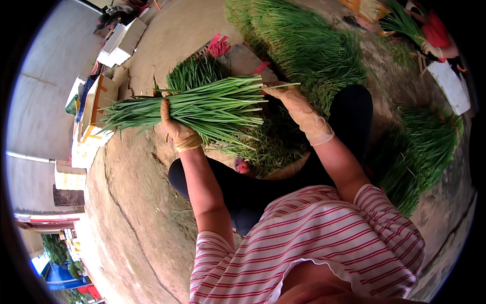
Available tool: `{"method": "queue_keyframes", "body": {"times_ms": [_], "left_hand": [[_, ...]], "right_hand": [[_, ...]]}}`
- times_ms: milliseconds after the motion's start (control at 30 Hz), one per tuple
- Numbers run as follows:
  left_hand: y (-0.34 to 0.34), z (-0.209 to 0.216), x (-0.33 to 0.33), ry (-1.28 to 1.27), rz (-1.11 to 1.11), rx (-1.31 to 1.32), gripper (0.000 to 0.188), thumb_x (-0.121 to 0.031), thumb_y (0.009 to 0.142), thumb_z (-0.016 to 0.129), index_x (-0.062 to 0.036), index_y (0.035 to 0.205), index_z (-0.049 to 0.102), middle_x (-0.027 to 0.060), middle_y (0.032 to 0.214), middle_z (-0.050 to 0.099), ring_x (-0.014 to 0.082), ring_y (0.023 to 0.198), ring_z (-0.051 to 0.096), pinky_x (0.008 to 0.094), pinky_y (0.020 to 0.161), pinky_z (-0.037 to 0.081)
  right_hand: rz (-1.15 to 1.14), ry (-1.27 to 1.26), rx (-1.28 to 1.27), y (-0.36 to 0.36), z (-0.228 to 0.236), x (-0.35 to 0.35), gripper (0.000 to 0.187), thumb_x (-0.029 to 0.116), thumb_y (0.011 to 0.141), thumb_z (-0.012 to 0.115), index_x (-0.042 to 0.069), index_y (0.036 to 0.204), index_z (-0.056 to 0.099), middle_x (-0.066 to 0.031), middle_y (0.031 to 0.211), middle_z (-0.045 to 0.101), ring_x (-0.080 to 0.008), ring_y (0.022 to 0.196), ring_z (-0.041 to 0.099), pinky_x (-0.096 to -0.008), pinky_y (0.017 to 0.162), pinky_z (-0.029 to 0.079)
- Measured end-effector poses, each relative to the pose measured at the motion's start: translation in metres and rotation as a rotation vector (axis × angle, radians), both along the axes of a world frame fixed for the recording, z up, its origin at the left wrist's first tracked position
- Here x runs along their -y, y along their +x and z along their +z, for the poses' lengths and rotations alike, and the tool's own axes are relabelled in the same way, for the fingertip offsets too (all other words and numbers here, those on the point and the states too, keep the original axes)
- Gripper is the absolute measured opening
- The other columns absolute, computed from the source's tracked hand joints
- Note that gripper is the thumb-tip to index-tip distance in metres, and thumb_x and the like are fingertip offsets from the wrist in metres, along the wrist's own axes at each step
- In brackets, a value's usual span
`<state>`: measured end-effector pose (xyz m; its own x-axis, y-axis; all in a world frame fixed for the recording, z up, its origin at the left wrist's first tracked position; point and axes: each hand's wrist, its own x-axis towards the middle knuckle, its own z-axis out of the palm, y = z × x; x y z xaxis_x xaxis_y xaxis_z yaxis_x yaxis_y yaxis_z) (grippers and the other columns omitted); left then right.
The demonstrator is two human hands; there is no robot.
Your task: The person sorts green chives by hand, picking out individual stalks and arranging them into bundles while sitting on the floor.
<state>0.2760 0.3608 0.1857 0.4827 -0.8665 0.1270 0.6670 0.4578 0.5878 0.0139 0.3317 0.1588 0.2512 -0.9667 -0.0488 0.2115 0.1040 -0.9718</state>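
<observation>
My left hand [177, 133], in a thin tan glove, is closed round a thick bunch of green chives [217, 107]. The bunch lies level in front of me, with its leafy tips to the left and its pale cut ends to the right. By those cut ends is my right hand [293, 99], gloved alike, with its fingers pinched together at a single chive stalk [283, 85] that juts out past the others. Its fingertips are partly hidden. Just beyond the held bunch sits another dark green bunch [195, 72], beside a low board [240, 63] with pink-red ties [218, 45].
A large heap of chives [304, 45] spreads over the floor ahead, and another pile [425, 152] lies to my right. Loose trimmings [278, 144] cover the ground between my knees. White foam boxes [121, 43] line the left wall. At far right, another person's gloved hand [432, 49] holds chives.
</observation>
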Motion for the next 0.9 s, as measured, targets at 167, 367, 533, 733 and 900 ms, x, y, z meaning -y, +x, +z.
{"method": "queue_keyframes", "body": {"times_ms": [167,367,533,733,900], "left_hand": [[-0.003,0.001,-0.002,-0.007,-0.016,0.005,0.019,-0.026,0.081,0.058,-0.0129,0.094,0.059,0.002,0.091,0.058,0.0191,0.087,0.055,0.0357,0.08,0.045],[-0.001,0.0,-0.005,0.001,0.002,0.079,0.02,-0.024,0.082,0.057,-0.0114,0.097,0.058,0.003,0.091,0.058,0.0191,0.087,0.055,0.0351,0.082,0.044],[0.003,-0.001,-0.003,-0.034,-0.004,0.075,0.02,-0.022,0.082,0.057,-0.0099,0.097,0.058,0.0041,0.091,0.058,0.0197,0.087,0.055,0.0352,0.082,0.044],[0.008,-0.006,-0.006,-0.025,-0.011,0.091,0.021,-0.021,0.081,0.057,-0.0085,0.097,0.059,0.0054,0.093,0.059,0.0202,0.088,0.056,0.0353,0.082,0.046],[-0.006,-0.002,-0.002,0.014,-0.025,0.089,0.02,-0.023,0.082,0.056,-0.0085,0.096,0.059,0.0054,0.092,0.059,0.0205,0.087,0.056,0.0356,0.081,0.046]], "right_hand": [[0.103,-0.061,0.108,0.011,-0.036,0.011,0.018,0.006,0.074,0.064,0.002,0.092,0.062,-0.0032,0.094,0.062,-0.0131,0.082,0.056,-0.0245,0.076,0.042],[-0.157,-0.522,-0.309,0.011,-0.049,0.01,0.015,0.006,0.073,0.063,0.002,0.087,0.061,-0.0055,0.09,0.06,-0.0186,0.084,0.056,-0.0289,0.076,0.043],[-0.142,-0.428,-1.147,-0.055,-0.093,0.033,0.016,0.016,0.075,0.064,0.005,0.086,0.061,-0.0067,0.095,0.06,-0.0259,0.094,0.054,-0.035,0.082,0.043],[0.04,-0.251,-0.272,-0.04,-0.03,0.014,0.049,0.047,0.082,0.055,0.001,0.1,0.059,-0.013,0.104,0.059,-0.0279,0.102,0.053,-0.0343,0.086,0.041],[0.116,-0.36,-0.384,0.009,-0.045,0.005,0.044,0.043,0.086,0.049,0.002,0.095,0.061,-0.0182,0.08,0.061,-0.0358,0.074,0.057,-0.0391,0.069,0.046]]}}
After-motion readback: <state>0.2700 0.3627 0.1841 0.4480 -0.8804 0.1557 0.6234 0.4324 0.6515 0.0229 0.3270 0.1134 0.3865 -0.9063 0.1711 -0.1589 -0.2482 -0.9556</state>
